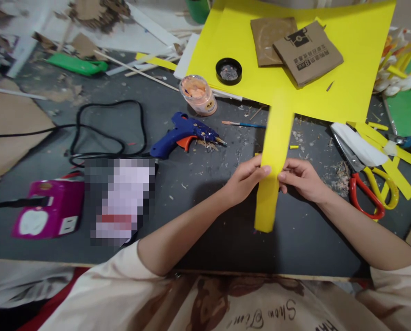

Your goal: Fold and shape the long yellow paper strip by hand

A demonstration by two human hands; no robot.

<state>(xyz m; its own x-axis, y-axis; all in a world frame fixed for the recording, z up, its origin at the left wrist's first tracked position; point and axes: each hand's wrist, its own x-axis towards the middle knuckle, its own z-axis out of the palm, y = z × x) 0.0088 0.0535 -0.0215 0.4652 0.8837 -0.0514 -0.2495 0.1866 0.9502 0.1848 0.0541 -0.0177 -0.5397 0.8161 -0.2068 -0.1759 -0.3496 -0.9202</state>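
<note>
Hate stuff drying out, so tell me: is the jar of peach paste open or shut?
Open: the jar has no lid on, and the peach paste shows inside.

A black cable point(143, 122) (loosely looped) lies near a magenta box point(59, 204).

- Single view: worn on the head, facing forward and down over the dark grey flat counter point(178, 184).
- Range: near; bare left hand point(247, 179) and right hand point(304, 177) right of centre.
- Limits: cream printed cloth shirt point(157, 294) below, large yellow sheet point(350, 87) above.
</note>
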